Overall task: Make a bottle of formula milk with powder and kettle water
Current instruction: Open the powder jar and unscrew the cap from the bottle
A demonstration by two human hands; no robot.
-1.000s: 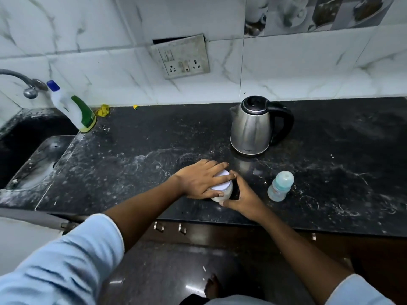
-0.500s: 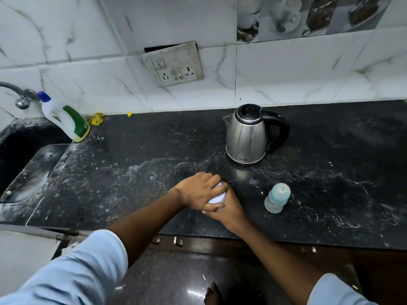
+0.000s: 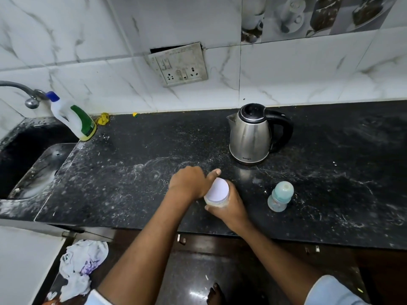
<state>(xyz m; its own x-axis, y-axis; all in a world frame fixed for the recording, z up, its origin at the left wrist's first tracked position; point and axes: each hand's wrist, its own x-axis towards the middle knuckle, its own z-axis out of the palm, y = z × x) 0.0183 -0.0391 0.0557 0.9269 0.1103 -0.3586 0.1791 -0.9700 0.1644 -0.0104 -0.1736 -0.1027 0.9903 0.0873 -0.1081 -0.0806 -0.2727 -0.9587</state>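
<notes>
A small powder jar with a white lid (image 3: 218,189) stands near the front of the black counter (image 3: 136,172). My right hand (image 3: 229,208) is wrapped around the jar's body from the near right side. My left hand (image 3: 189,182) sits against the lid's left rim, thumb stretched along its far edge, fingers curled out of sight. To the right of the jar stands a baby bottle (image 3: 280,196) with a pale teal cap, upright and untouched. The steel kettle (image 3: 250,134) with its black lid and handle stands behind them, lid down.
A black sink (image 3: 26,155) with a tap (image 3: 29,96) lies at the left. A white and green cleaner bottle (image 3: 73,118) leans at its corner beside a yellow scrap (image 3: 103,118). A wall socket (image 3: 178,64) hangs above. A crumpled cloth (image 3: 81,265) lies on the floor.
My left hand has slid off the top of the lid to its left side, so the white lid now shows. The right hand keeps its hold on the jar.
</notes>
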